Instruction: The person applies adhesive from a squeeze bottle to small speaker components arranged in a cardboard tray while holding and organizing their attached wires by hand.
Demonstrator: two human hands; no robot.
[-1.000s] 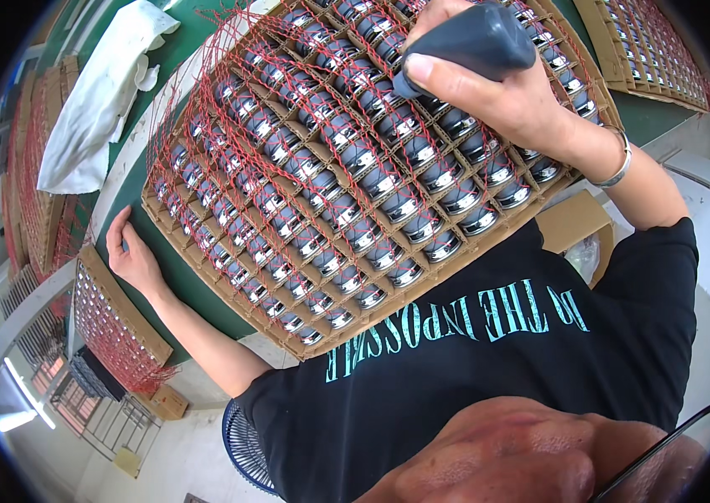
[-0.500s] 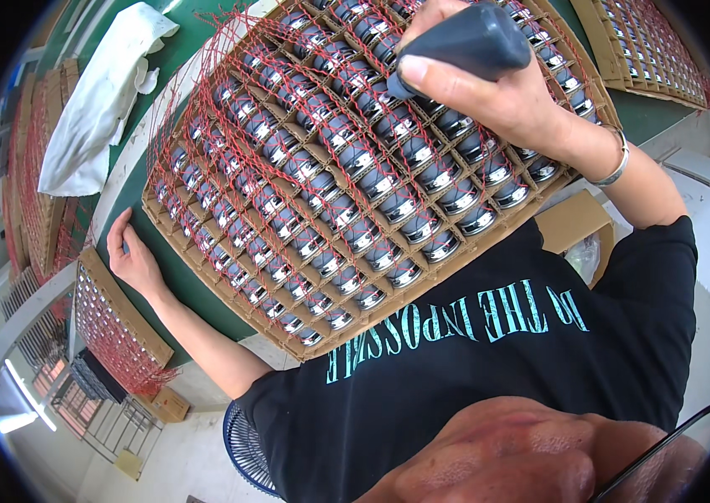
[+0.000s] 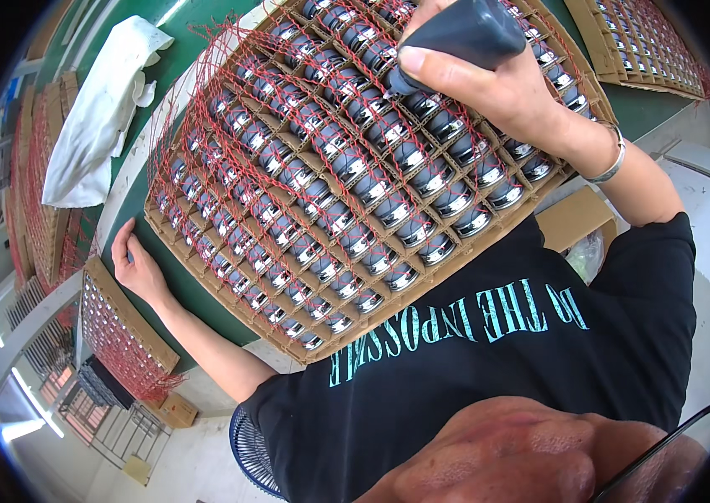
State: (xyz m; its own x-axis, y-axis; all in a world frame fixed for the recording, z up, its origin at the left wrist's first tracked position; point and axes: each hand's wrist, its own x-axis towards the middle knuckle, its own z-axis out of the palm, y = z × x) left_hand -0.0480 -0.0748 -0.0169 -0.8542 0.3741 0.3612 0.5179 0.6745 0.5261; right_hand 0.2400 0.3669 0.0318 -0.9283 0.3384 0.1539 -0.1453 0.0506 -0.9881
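My right hand [image 3: 489, 88] is wrapped round a dark squeeze bottle [image 3: 476, 35], tilted with its nozzle pointing down and left. The nozzle tip is just over the parts in the upper middle of a cardboard divider tray [image 3: 422, 281]. In its cells sit many small round parts [image 3: 435, 247] with shiny metal rims and grey tops, each row trailing twisted red wires [image 3: 204, 84]. My left hand [image 3: 139, 267] rests at the edge of the green tabletop, left of the tray, with fingers loosely apart and nothing in them.
A crumpled white cloth [image 3: 99, 126] lies on the green table [image 3: 212, 310] at the upper left. Another filled tray [image 3: 644, 50] is at the upper right. More trays [image 3: 124, 323] stand at the left. An open cardboard box [image 3: 577, 220] is at my right side, and a blue fan or basket-like grille [image 3: 250, 448] below.
My right hand and the bottle have shifted slightly left and up, the nozzle moving over other parts. The left hand stays by the table edge, and the view has shifted a little.
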